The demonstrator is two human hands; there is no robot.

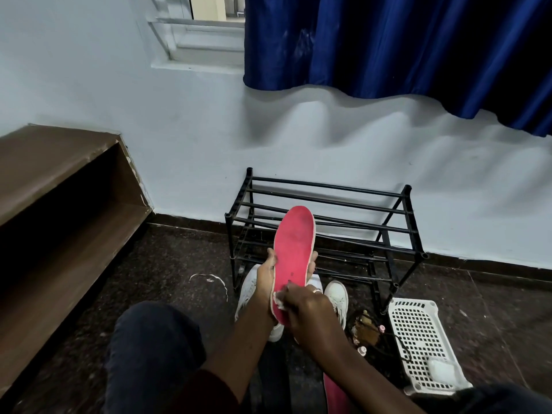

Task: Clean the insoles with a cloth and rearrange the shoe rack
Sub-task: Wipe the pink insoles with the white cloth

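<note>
While left hand point(266, 276) is gripping the insole point(294, 249) mid-frame, right hand point(309, 313) is pinching cloth point(279, 302) (hard rubbing might fold it).

In front of me there's a pale bluish-white wall point(89, 100), with a deep blue curtain point(388, 40) half covering the white-framed window point(203, 40) and throwing wavy shadows below. Dark speckled stone floor point(179, 258), dark skirting point(493, 268), and a brown wooden shelf unit point(59, 180) on my left.

In front of the black shoe rack point(414, 218), white shoes point(339, 294) and a white basket point(418, 333) crowd the floor point(179, 264). Open floor lies to the left, up to the brown shelf point(59, 162).
</note>
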